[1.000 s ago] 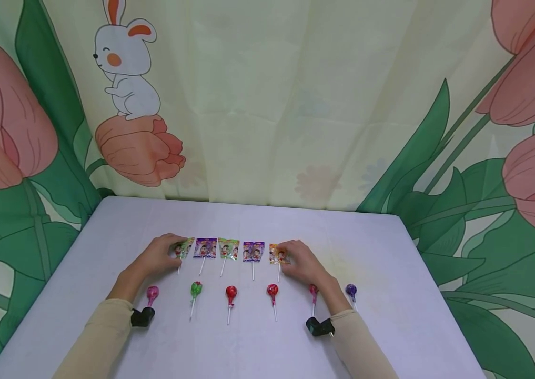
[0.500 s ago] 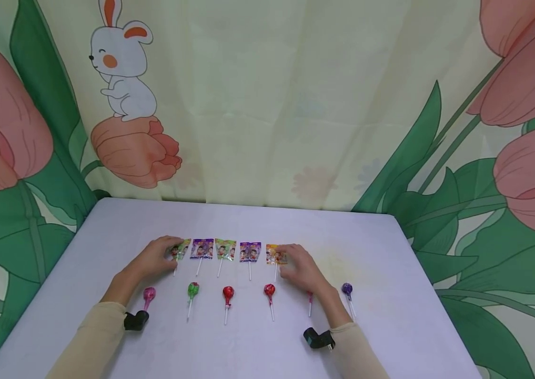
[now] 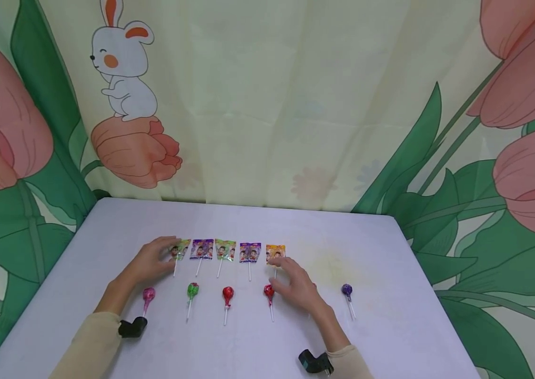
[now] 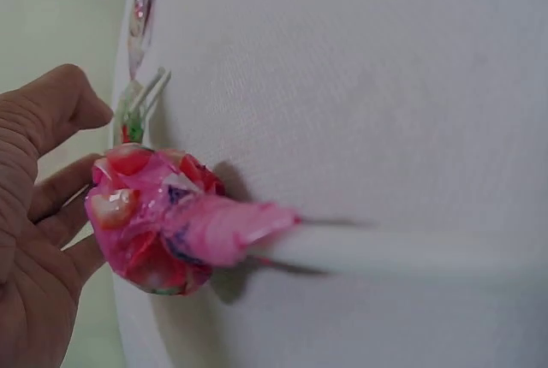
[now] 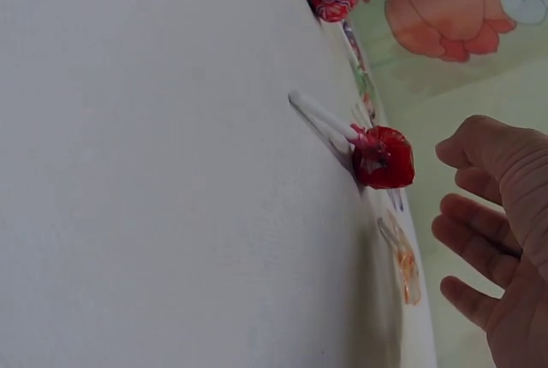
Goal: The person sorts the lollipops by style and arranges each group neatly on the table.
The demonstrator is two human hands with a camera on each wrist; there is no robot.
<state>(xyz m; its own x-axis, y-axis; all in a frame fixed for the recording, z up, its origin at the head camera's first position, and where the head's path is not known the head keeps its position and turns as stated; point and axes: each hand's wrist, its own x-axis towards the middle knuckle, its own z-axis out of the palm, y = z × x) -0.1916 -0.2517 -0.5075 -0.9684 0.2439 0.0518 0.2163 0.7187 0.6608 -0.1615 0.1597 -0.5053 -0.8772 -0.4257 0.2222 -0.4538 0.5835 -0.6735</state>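
Note:
My left hand (image 3: 151, 260) is at the far-left lollipop in a flat green wrapper (image 3: 181, 249), fingertips right at its left edge. In the left wrist view its thumb and fingers stand apart, beyond a round pink lollipop (image 4: 154, 214). The right hand (image 3: 298, 287) hovers with loosely bent, spread fingers just below the orange-wrapped lollipop (image 3: 275, 251). Its thumb comes close to a round red lollipop (image 3: 269, 291). Nothing lies between the right fingers (image 5: 467, 222) in the right wrist view. That hand mostly hides another round lollipop in the head view.
Between the hands, purple (image 3: 202, 248), green (image 3: 225, 249) and second purple (image 3: 250, 252) flat-wrapped lollipops continue the back row. The front row has round green (image 3: 193, 289), red (image 3: 228, 293) and purple (image 3: 347, 289) lollipops on the white tabletop (image 3: 229, 352). A printed curtain (image 3: 258, 105) hangs behind.
My right hand has drawn back toward the front from the orange-wrapped lollipop, uncovering it. The left hand stays by the far-left green one, its forearm slightly lower.

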